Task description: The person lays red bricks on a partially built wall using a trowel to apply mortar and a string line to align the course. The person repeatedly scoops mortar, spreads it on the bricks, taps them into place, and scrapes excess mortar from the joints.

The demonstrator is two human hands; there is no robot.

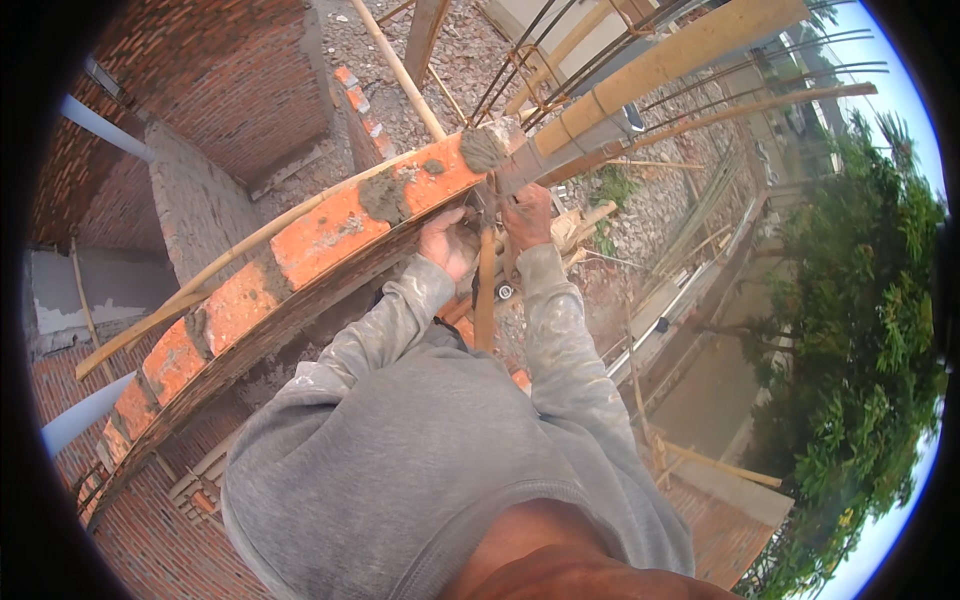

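Observation:
Both my hands work at the end of a curving course of orange bricks (330, 232), where it meets a grey upright column (570, 145). My left hand (448, 243) is closed, its fingers curled close against the inner side of the bricks. Just right of it, my right hand (527, 215) is closed at the foot of the column. What either one grips is too small or hidden to make out. Between them a narrow wooden piece (485, 290) runs down toward my body. Wet grey mortar (484, 149) sits on the last brick, with another patch further left.
A long bamboo pole (250, 240) follows the brick course on its far side. Another thick bamboo pole (680, 60) lies along the column, beside steel rods (770, 80). Rubble (460, 50) covers the ground far below. Brick walls (220, 90) stand left, a leafy tree (850, 330) right.

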